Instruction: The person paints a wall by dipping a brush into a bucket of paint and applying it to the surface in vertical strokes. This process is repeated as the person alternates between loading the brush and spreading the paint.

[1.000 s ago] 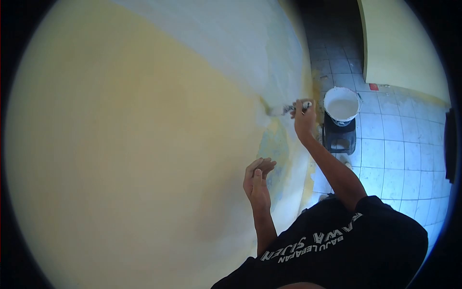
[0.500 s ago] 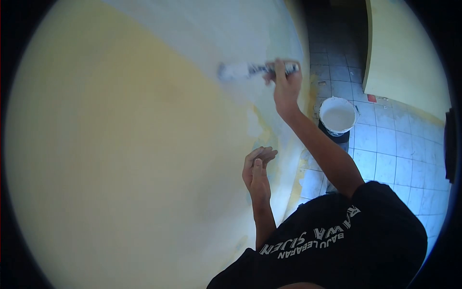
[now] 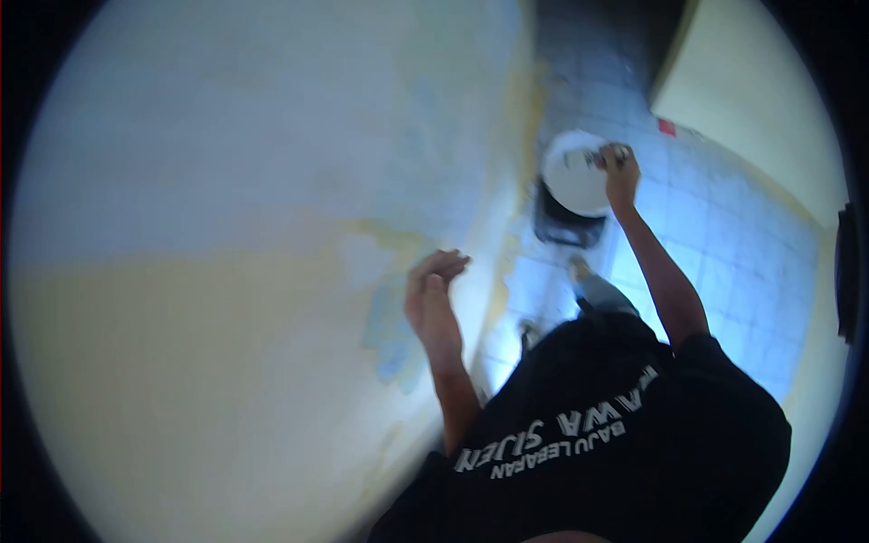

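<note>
A paintbrush (image 3: 594,160) is gripped in my right hand (image 3: 621,176), its handle inside my closed fingers. The hand sits over the right side of a white paint bucket (image 3: 579,204), and the brush head overlaps the bucket's pale paint in this view. My left hand (image 3: 436,299) is raised in front of the wall (image 3: 163,362), fingers loosely bent, nothing in it. The upper wall shows a whitish painted area, the lower part stays yellow, and bluish patches lie near my left hand.
Under the bucket is a dark stand (image 3: 566,233) on the tiled floor (image 3: 733,262). A small red piece (image 3: 667,127) lies beside the pale wall edge (image 3: 751,118) at right. My foot (image 3: 580,267) is just below the stand.
My right hand has taken the brush off the wall and over to the bucket. The view has turned toward the floor and bucket. My left hand keeps its loose bend.
</note>
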{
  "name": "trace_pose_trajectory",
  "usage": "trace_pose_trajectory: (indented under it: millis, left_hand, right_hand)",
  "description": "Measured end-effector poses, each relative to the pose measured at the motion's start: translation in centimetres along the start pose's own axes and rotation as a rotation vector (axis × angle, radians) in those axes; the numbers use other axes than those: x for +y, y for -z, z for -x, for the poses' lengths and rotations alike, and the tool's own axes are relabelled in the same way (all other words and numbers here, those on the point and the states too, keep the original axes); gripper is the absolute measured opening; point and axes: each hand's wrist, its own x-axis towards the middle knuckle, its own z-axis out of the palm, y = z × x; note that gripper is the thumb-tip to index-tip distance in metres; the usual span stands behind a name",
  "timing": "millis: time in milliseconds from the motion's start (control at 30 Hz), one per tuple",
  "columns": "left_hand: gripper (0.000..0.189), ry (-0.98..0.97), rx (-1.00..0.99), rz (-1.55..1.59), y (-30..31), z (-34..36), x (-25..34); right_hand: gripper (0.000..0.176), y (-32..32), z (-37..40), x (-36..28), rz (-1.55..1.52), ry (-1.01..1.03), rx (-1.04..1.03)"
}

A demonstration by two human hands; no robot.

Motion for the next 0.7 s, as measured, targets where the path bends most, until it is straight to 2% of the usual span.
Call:
trace_pose_trajectory:
  millis: [100,200,333,433,533,600,633,667,700]
  left_hand:
    - [0.039,0.082,-0.008,-0.001,0.9,0.0,0.6]
    - [0.034,0.152,0.020,-0.019,-0.1,0.2,2.4]
    - [0.037,0.268,0.006,0.025,2.0,2.8,0.3]
    - [0.036,0.316,-0.021,0.052,3.9,5.9,-0.4]
    - [0.032,0.382,0.031,0.047,4.6,9.4,-2.1]
    - [0.032,0.385,0.063,0.009,5.2,10.7,-2.9]
    - [0.032,0.399,0.078,-0.023,4.3,9.8,-1.0]
    - [0.031,0.403,0.098,-0.041,4.1,9.9,-0.5]
    - [0.031,0.405,0.115,-0.068,3.0,9.4,0.0]
  right_hand:
    - [0.027,1.0,-0.1,2.7,0.087,-0.045,-0.077]
    - [0.028,0.6,-0.3,4.0,0.129,-0.144,-0.259]
    - [0.029,-2.4,0.5,8.2,0.486,-0.027,-0.742]
    - [0.028,-4.7,1.6,10.9,0.601,0.110,-1.062]
    - [0.028,-6.0,2.8,13.9,0.704,0.215,-1.278]
    - [0.028,-6.6,3.8,15.7,0.747,0.241,-1.323]
    - [0.028,-6.8,3.4,14.8,0.757,0.240,-1.351]
    - [0.029,-7.0,3.5,15.0,0.760,0.126,-1.378]
    - [0.029,-7.0,2.8,15.6,0.788,0.194,-1.394]
